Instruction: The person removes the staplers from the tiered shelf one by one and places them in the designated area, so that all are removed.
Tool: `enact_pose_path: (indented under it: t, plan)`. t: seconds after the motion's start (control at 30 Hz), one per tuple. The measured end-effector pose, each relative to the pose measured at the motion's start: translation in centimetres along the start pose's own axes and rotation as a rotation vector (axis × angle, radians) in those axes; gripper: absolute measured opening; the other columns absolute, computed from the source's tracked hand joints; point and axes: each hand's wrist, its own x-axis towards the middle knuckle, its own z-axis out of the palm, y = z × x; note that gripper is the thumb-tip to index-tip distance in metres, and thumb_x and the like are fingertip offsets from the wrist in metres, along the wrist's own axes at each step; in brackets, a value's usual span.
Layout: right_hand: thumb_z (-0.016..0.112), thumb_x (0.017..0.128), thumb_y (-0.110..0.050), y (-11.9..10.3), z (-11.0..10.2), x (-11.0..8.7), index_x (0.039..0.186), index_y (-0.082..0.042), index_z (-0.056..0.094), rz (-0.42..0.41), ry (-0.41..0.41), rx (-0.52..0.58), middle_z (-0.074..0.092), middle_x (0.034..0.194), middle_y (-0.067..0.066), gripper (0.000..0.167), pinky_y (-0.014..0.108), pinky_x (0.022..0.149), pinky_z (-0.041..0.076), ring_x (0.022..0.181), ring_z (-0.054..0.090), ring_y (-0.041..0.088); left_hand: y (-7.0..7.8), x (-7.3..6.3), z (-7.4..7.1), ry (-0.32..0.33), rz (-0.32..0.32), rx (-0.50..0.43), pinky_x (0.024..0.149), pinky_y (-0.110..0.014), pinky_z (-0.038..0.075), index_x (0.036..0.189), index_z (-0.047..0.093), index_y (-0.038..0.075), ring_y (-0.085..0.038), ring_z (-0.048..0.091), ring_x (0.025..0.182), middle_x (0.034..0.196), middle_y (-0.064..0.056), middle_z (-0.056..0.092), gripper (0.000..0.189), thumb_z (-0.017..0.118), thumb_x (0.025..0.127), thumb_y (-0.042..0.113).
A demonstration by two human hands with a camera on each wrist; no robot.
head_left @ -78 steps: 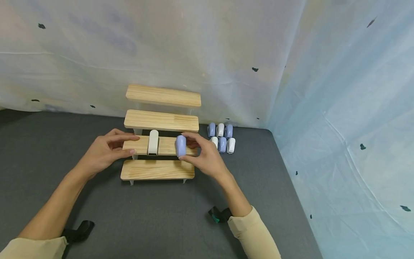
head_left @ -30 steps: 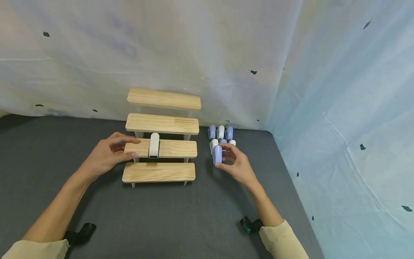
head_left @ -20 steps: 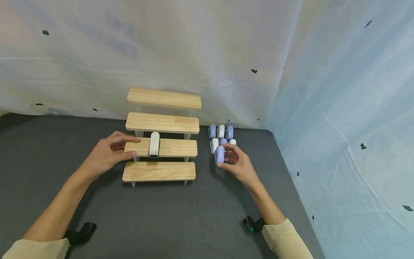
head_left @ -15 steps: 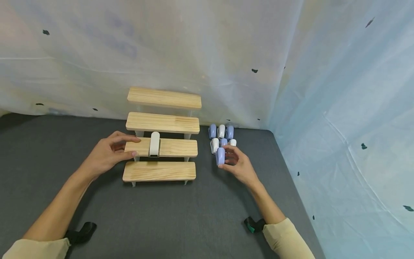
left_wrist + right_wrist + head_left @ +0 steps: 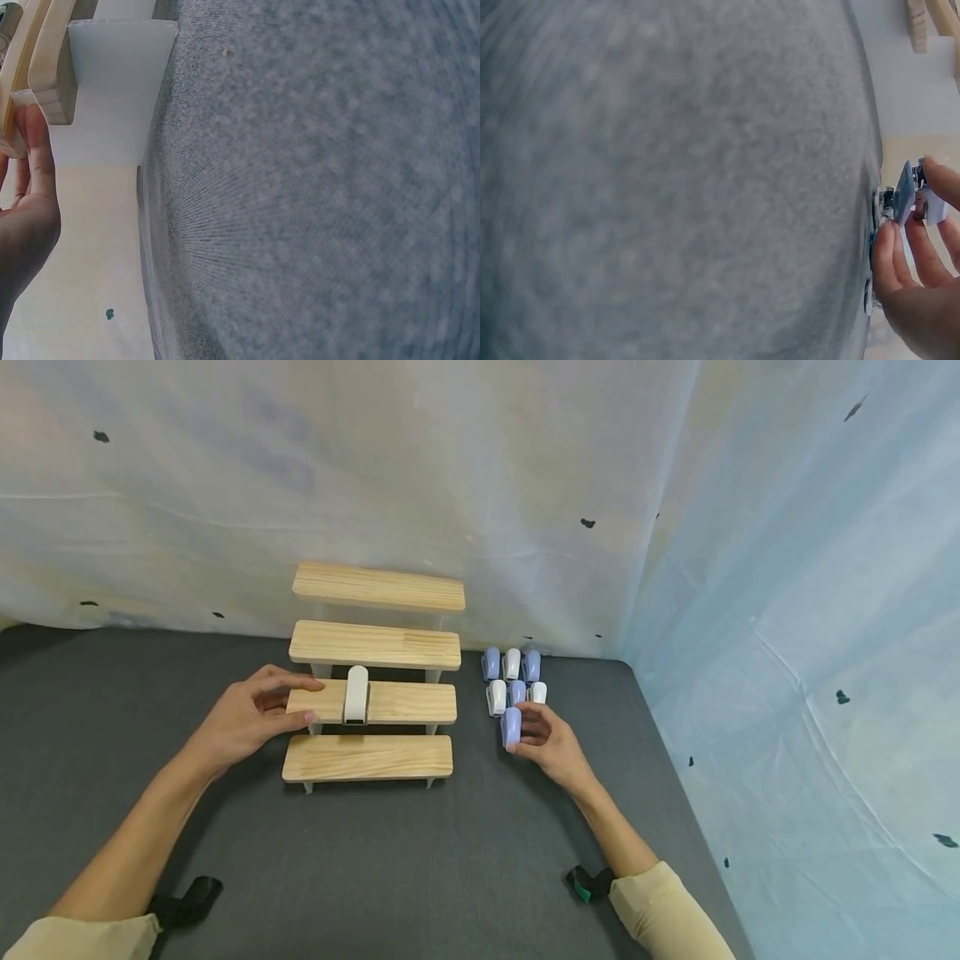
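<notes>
My left hand grips the left end of a wooden step shelf, thumb in front and fingers on top, on the second board from the bottom. A white mini stapler lies across that board. My right hand pinches a blue mini stapler between thumb and fingers, right of the shelf and just in front of a group of staplers. In the right wrist view the held blue stapler shows its metal parts. The left wrist view shows my left thumb against the board's end.
Behind the right hand stand several staplers in two rows, blue ones and white ones. The shelf's upper boards rise toward a pale cloth backdrop. Grey cloth covers the table, and a cloth side wall borders it at right.
My right hand has carried the blue stapler off the shelf board to the right, then slightly down and toward me, before the group. My left hand keeps its grip on the shelf.
</notes>
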Motion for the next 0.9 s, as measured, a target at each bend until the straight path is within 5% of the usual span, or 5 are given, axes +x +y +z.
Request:
enact_pose_path:
  t: [0.2,0.5,0.7,0.9]
  plan:
    - [0.081,0.081,0.001,0.5,0.0,0.0,0.139,-0.005,0.052,0.004,0.001,-0.039,0.060,0.128,0.018,0.066,0.047,0.095,0.048,0.110,0.059,0.031,-0.2,-0.1,0.2,0.005,-0.015,0.008,0.085,-0.014,0.041,0.130,0.065,0.011,-0.013,0.050,0.105,0.116,-0.004,0.051,0.041,0.073,0.093,0.025]
    - [0.081,0.080,0.003,0.1,0.1,-0.1,0.138,0.000,0.053,0.016,-0.005,-0.054,0.060,0.128,0.023,0.064,0.030,0.082,0.049,0.105,0.058,0.040,0.0,0.0,0.1,0.019,-0.031,0.008,0.084,-0.016,0.038,0.129,0.066,0.012,-0.019,0.042,0.096,0.115,-0.003,0.052,0.040,0.075,0.092,0.025]
    - [0.079,0.080,0.007,-2.0,0.1,-0.7,0.137,0.007,0.050,0.024,-0.023,-0.052,0.058,0.128,0.027,0.064,0.031,0.080,0.049,0.105,0.056,0.047,0.2,0.0,0.1,0.020,-0.043,-0.002,0.087,-0.015,0.038,0.129,0.066,0.013,-0.016,0.045,0.102,0.116,-0.002,0.052,0.040,0.075,0.091,0.023]
    - [0.078,0.080,0.007,-1.6,0.2,-0.7,0.135,0.007,0.051,0.002,-0.006,-0.064,0.058,0.128,0.028,0.062,0.032,0.079,0.050,0.102,0.058,0.045,0.0,-0.1,0.1,0.011,-0.017,0.002,0.086,-0.015,0.038,0.130,0.065,0.012,-0.016,0.046,0.103,0.116,-0.003,0.051,0.041,0.074,0.092,0.025]
